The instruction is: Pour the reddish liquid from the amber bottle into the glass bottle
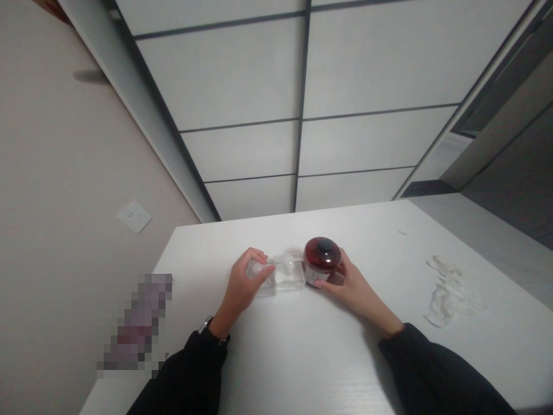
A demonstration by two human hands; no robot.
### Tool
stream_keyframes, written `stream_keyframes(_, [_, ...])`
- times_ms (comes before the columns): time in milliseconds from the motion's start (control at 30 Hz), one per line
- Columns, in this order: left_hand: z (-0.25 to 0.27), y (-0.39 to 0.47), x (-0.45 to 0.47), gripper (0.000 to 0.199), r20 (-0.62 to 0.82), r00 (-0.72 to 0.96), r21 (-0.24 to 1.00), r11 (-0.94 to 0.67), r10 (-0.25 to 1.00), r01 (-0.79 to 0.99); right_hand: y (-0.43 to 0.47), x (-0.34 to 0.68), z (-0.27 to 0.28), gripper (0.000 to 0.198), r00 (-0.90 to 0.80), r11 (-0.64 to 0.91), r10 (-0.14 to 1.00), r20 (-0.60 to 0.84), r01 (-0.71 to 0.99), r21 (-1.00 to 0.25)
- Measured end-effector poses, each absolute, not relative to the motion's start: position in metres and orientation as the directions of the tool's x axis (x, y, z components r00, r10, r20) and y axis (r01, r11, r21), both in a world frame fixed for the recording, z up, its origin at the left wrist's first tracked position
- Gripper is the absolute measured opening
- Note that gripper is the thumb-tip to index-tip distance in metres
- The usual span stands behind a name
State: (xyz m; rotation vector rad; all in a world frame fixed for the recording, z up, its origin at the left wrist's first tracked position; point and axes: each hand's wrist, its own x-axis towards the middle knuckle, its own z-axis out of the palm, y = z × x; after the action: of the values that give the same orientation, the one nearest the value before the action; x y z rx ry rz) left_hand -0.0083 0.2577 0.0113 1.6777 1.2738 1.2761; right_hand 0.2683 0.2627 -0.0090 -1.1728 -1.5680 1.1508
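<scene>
White desk [302,357] fills the lower half of the head view, set against a beige wall with one socket plate [134,216] at nine o'clock and pale panelled doors behind. At the centre lie two clear plastic boxes [280,275] side by side, touching. The left hand [242,288] curls its fingers around the left box, thumb on top. The right hand [345,283] wraps its fingers about one dark red jar [321,260] with a black cap, standing upright just at three o'clock of the boxes, touching them. Steadying the box firmly while keeping the jar level seems wise. One crumpled white wrapper [449,291] lies well apart at three o'clock.
</scene>
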Motion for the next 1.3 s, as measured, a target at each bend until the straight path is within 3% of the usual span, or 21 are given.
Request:
stream_keyframes(200, [0.013,0.258,-0.008,0.021,0.323,0.032,0.895,-0.316,0.946,0.315,0.262,0.269,-0.007,0.085,-0.214,0.150,0.971,0.104,0.211,-0.966])
stream_keyframes(333, [0.017,0.253,-0.016,0.033,0.329,0.092,0.887,-0.341,0.940,0.312,0.260,0.270,-0.002,0.082,-0.232,0.158,0.967,0.105,0.228,-0.961])
stream_keyframes(567, [0.015,0.249,-0.029,0.025,0.292,0.136,0.901,-0.320,0.947,0.293,0.261,0.270,-0.001,0.078,-0.242,0.144,0.966,0.091,0.208,-0.968])
stream_keyframes(800, [0.017,0.251,-0.032,0.036,0.256,0.158,0.882,-0.298,0.954,0.365,0.260,0.271,0.001,0.077,-0.237,0.151,0.967,0.096,0.223,-0.963])
stream_keyframes(933, [0.018,0.252,-0.033,0.033,0.244,0.191,0.859,-0.303,0.951,0.412,0.259,0.273,0.002,0.075,-0.258,0.156,0.962,0.092,0.238,-0.959])
stream_keyframes(1100, [0.018,0.252,-0.032,0.060,0.221,0.242,0.832,-0.313,0.945,0.458,0.257,0.274,0.001,0.076,-0.299,0.181,0.948,0.110,0.222,-0.958])
stream_keyframes(1167, [0.018,0.252,-0.031,0.072,0.218,0.252,0.819,-0.317,0.943,0.478,0.256,0.276,0.001,0.086,-0.296,0.181,0.949,0.108,0.233,-0.956])
stream_keyframes(1233, [0.017,0.251,-0.032,0.075,0.212,0.242,0.810,-0.309,0.947,0.499,0.253,0.280,0.002,0.097,-0.248,0.201,0.958,0.141,0.235,-0.951])
stream_keyframes(1300, [0.016,0.249,-0.035,0.074,0.192,0.226,0.807,-0.285,0.955,0.517,0.246,0.284,0.005,0.089,-0.121,0.258,0.964,0.236,0.231,-0.938])
